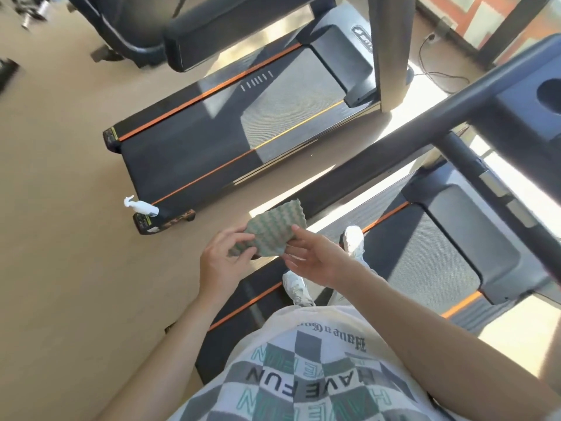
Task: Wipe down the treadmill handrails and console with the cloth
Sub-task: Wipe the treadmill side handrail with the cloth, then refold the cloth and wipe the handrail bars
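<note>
I am seeing both hands holding the cloth in mid-air over the near treadmill deck, touching no part of the machine. The left hand is pinching its left edge; the right hand is pinching the right edge, fingers loosely spread. The handrail and console are lying farther right, apart from the cloth; I judge wiping is not underway here. A spray bottle is standing on the far treadmill's end.

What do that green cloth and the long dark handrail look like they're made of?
The cloth, held by the left hand and the right hand, looks like soft woven fabric, matte, with a wavy ribbed weave. The handrail looks like dark painted metal or hard plastic; its smooth surface has a dull sheen.
</note>
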The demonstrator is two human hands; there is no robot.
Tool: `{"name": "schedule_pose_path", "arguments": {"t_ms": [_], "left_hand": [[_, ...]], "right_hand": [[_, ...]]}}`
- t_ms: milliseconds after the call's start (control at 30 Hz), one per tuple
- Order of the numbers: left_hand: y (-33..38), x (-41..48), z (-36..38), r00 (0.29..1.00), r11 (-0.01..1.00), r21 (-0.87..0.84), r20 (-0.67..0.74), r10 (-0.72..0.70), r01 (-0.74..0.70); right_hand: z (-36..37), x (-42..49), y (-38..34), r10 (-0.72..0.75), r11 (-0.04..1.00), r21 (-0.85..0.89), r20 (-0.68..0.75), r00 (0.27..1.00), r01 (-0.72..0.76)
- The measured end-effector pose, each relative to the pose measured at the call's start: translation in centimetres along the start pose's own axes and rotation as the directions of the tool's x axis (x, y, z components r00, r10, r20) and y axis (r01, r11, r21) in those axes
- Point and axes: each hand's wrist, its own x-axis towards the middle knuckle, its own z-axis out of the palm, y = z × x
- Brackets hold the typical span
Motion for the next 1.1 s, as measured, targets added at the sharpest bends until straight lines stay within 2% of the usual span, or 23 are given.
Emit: {"name": "schedule_pose_path", "arguments": {"t_ms": [133, 200, 267, 300, 367, 467, 500, 533, 567, 600, 633, 733, 800, 867, 900, 967, 1000, 1067, 1100], "left_hand": [[-0.7, -1.2, 0.1, 0.993, 0.995, -0.011, -0.063, -0.103, 0.102], [-0.8, -1.9, 0.5, 0.97, 0.974, -0.025, -0.085, -0.228, 0.227], [-0.7, -2.5, 1.1, 0.917, 0.914, -0.134, -0.062, -0.393, 0.383], [-0.4, -2.7, 1.3, 0.875, 0.852, -0.249, -0.038, -0.483, 0.46], [0.4, -2.8, 1.7, 0.767, 0.659, -0.488, 0.034, -0.641, 0.573], [1.6, -2.4, 2.0, 0.616, 0.384, -0.665, 0.146, -0.774, 0.641], [1.9, -2.2, 2.1, 0.578, 0.314, -0.699, 0.173, -0.798, 0.643], [2.2, -1.9, 2.2, 0.549, 0.263, -0.722, 0.191, -0.814, 0.64], [2.5, -1.7, 2.3, 0.527, 0.22, -0.741, 0.207, -0.824, 0.635], [2.9, -1.5, 2.3, 0.508, 0.178, -0.756, 0.227, -0.831, 0.63], [3.3, -1.4, 2.4, 0.489, 0.135, -0.772, 0.248, -0.836, 0.622], [5.0, -1.2, 3.0, 0.427, 0.015, -0.819, 0.284, -0.858, 0.574], [6.5, -1.0, 3.7, 0.403, -0.026, -0.841, 0.286, -0.869, 0.541], [8.6, -0.8, 4.6, 0.428, -0.005, -0.839, 0.282, -0.859, 0.543], [9.8, -0.8, 5.2, 0.453, 0.034, -0.827, 0.272, -0.849, 0.561], [12.0, -0.7, 6.6, 0.539, 0.166, -0.783, 0.241, -0.807, 0.599], [13.0, -0.6, 7.3, 0.591, 0.251, -0.749, 0.223, -0.775, 0.613], [15.0, -0.1, 8.6, 0.691, 0.458, -0.636, 0.171, -0.702, 0.622], [16.0, 0.1, 9.2, 0.743, 0.561, -0.568, 0.144, -0.653, 0.603]], "right_hand": [[1.0, 0.5, 0.7, 0.003, 0.998, 0.055, 0.002, 1.0, -0.003], [1.5, 0.6, 1.2, 0.004, 0.998, 0.068, 0.012, 1.0, -0.004], [1.9, 0.7, 1.6, 0.011, 0.998, 0.065, 0.029, 1.0, -0.013], [2.1, 0.7, 1.8, 0.013, 0.998, 0.064, 0.031, 0.999, -0.015], [2.6, 0.6, 1.9, 0.009, 0.997, 0.076, 0.029, 1.0, -0.012], [2.6, 0.4, 1.9, -0.015, 0.99, 0.138, 0.026, 1.0, 0.011], [2.4, 0.4, 1.9, -0.051, 0.997, 0.063, 0.017, 0.999, 0.049], [2.1, 0.3, 1.7, -0.12, 0.978, -0.173, 0.005, 0.993, 0.119], [1.9, -0.2, 1.3, -0.19, 0.851, -0.497, 0.011, 0.982, 0.171], [1.8, -0.5, 1.0, -0.256, 0.645, -0.738, 0.039, 0.966, 0.201], [1.5, -0.6, 0.9, -0.291, 0.508, -0.835, 0.065, 0.954, 0.212], [0.5, -0.8, 0.6, -0.345, 0.336, -0.906, 0.137, 0.929, 0.258], [-0.1, -0.9, -0.2, -0.348, 0.341, -0.906, 0.127, 0.929, 0.252], [-0.4, -1.9, -1.5, -0.403, 0.438, -0.841, 0.133, 0.906, 0.318], [-0.6, -2.5, -2.5, -0.438, 0.546, -0.763, 0.093, 0.894, 0.346], [-1.3, -4.2, -4.6, -0.495, 0.737, -0.56, -0.066, 0.866, 0.379], [-2.3, -5.2, -5.5, -0.5, 0.788, -0.485, -0.145, 0.854, 0.379], [-4.1, -7.3, -7.2, -0.522, 0.826, -0.38, -0.236, 0.819, 0.417], [-5.3, -8.3, -7.9, -0.602, 0.768, -0.442, -0.253, 0.757, 0.463]]}}
